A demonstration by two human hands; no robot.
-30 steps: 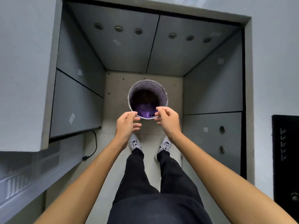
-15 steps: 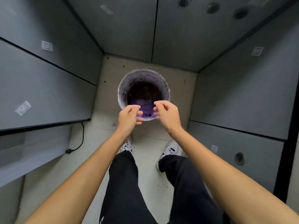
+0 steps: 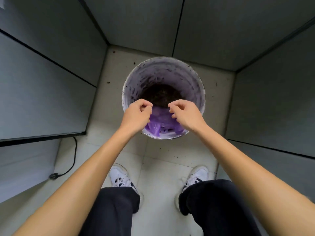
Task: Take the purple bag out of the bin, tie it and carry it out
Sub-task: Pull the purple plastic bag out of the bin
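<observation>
A round white bin (image 3: 202,92) stands on the floor in a corner, lined with the purple bag (image 3: 161,120). Dark waste lies at the bag's bottom. My left hand (image 3: 136,115) and my right hand (image 3: 186,114) hover over the near side of the bin, fingers curled. A fold of purple plastic stretches straight between the two hands, and the lower fingers of both hands pinch it. The near rim of the bin shows bare below that fold.
Grey cabinet panels (image 3: 51,86) close in on the left, back and right. A black cable with a plug (image 3: 71,160) lies on the floor at the left. My white shoes (image 3: 120,178) stand just in front of the bin. Dark crumbs dot the tiles.
I have bent closer, so the bin looks much larger. Both hands have dropped from the rim into the bin's mouth and moved slightly apart, with the bag's fold now between them.
</observation>
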